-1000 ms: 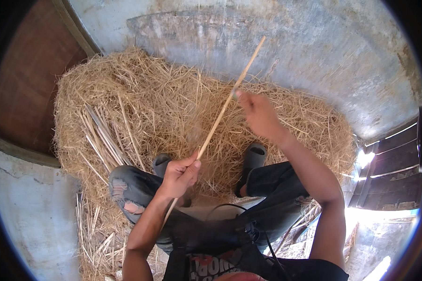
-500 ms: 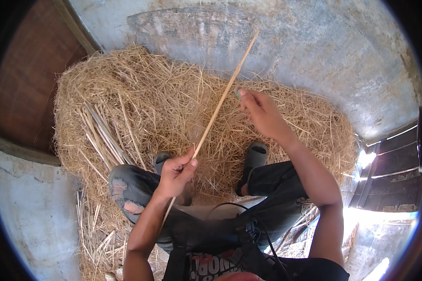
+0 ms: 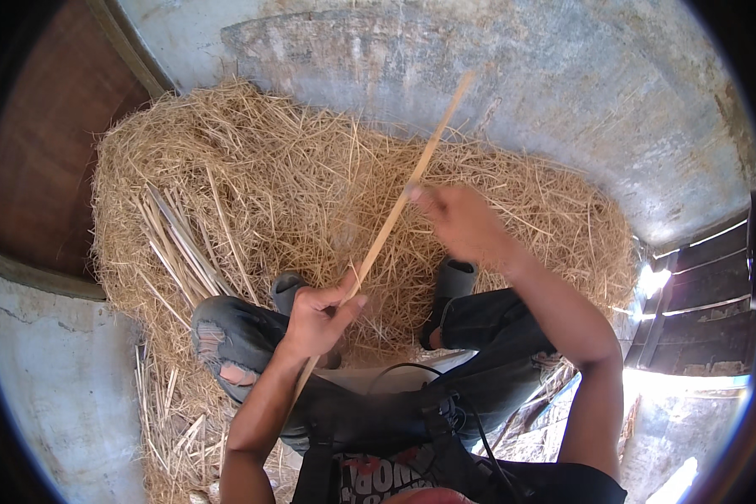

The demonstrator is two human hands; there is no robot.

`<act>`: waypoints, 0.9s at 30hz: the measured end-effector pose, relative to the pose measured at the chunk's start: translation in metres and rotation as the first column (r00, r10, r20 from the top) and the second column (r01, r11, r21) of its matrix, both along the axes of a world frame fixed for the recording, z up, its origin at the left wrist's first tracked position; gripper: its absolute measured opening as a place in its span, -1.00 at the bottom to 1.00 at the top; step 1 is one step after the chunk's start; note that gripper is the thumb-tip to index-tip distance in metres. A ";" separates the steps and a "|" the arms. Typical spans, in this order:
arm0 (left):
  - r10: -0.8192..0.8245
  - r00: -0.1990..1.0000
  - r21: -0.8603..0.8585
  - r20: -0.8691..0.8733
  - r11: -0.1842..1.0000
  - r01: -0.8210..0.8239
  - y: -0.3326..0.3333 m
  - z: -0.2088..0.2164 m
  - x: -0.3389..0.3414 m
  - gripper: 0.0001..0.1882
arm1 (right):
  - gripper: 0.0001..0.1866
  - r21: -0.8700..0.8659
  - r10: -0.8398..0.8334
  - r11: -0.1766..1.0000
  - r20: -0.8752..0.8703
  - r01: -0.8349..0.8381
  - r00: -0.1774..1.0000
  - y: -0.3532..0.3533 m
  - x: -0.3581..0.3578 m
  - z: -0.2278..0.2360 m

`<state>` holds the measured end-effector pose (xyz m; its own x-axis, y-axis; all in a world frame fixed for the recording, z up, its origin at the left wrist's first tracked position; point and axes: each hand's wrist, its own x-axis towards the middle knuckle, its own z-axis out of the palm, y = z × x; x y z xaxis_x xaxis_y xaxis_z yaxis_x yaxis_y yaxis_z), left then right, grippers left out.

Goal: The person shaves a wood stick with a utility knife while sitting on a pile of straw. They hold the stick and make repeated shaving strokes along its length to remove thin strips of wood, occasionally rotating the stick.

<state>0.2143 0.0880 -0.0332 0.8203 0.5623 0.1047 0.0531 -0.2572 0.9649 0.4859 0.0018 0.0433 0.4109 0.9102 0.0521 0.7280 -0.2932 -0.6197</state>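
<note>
Where left hand (image 3: 319, 321) closes, stick (image 3: 386, 227) part-hidden, right hand (image 3: 470, 223) blurred

Large, pale block lettering (image 3: 376, 479) stands in stacked rows across the front of the person's black shirt (image 3: 554, 480), with some reddish print (image 3: 408, 456) among it and a dark strap (image 3: 314, 472) beside it, the lowest part running off the view's bottom edge.
</note>
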 end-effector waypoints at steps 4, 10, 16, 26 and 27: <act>0.054 0.995 -0.036 0.083 0.998 -0.051 0.000 -0.006 0.002 -0.49 | -0.27 0.014 0.076 0.997 0.101 -0.078 0.992 0.002 -0.020 -0.012; -0.016 0.999 0.022 0.031 1.000 0.015 0.002 0.001 -0.005 -0.50 | -0.29 -0.062 -0.122 0.991 -0.009 0.121 0.993 0.015 0.036 0.017; 0.084 0.996 -0.044 0.030 0.996 -0.082 0.001 0.003 0.005 -0.53 | -0.25 0.016 0.121 0.992 0.019 -0.121 0.992 0.001 -0.028 -0.019; 0.043 0.999 -0.160 0.011 0.986 -0.041 0.003 0.001 -0.005 -0.55 | -0.27 0.063 0.083 0.995 -0.044 -0.080 0.996 0.007 -0.023 -0.005; 0.045 0.999 -0.169 0.007 0.985 -0.043 0.003 -0.002 -0.007 -0.55 | -0.28 0.063 0.119 0.991 -0.040 -0.116 0.992 0.005 -0.029 -0.013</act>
